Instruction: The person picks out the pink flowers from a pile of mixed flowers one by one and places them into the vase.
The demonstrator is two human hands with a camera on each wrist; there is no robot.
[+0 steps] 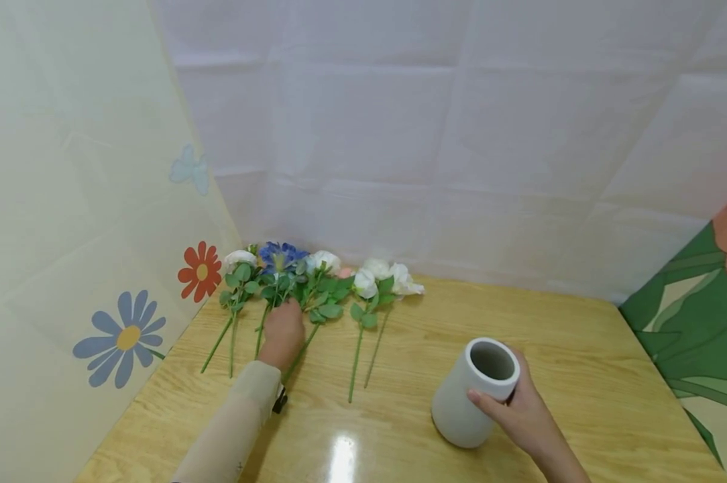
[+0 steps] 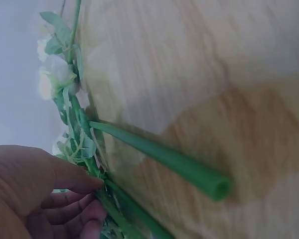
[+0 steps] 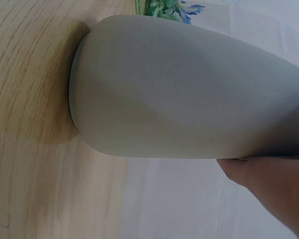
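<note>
Among the artificial flowers at the back left, my left hand [image 1: 284,332] reaches in just below a blue flower [image 1: 282,255]. Its thumb and fingers pinch a green flower stem [image 2: 107,201] in the left wrist view; another stem [image 2: 164,154] with a hollow cut end sticks out beside it. My right hand [image 1: 525,406] grips a pale grey vase [image 1: 458,406] near its rim, thumb on the front and the other fingers mostly hidden behind. The vase stands upright on the table, its mouth showing nothing inside. In the right wrist view the vase body [image 3: 184,89] fills the middle.
White flowers [image 1: 365,283] with green stems lie to the right of my left hand, and another white flower [image 1: 240,258] lies to its left. The wooden table [image 1: 394,436] ends at a pale cloth backdrop [image 1: 363,134]. Printed side cloths flank it.
</note>
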